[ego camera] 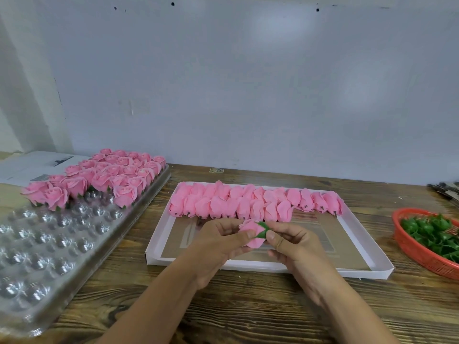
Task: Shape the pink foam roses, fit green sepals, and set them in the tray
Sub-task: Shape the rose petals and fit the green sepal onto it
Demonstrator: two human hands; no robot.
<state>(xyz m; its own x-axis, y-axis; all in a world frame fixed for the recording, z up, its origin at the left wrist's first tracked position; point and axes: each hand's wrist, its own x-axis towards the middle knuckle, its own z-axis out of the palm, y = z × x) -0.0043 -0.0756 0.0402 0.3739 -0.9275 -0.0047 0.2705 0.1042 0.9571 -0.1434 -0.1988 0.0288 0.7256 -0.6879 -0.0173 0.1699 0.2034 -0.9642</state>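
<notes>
Over the near half of the white box (260,265), the left hand (218,247) cups a pink rose (252,234) while the right hand (293,242) pinches a green sepal (262,230) onto it. Too hard a squeeze could crumple the foam. The rose's long axis runs left-right, base apparently pointing right.

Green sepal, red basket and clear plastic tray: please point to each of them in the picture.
green sepal (262,231): head view, on the leaf between the two thumbs.
red basket (422,254): head view, on its near mesh wall.
clear plastic tray (104,247): head view, on its bare right rim.
</notes>
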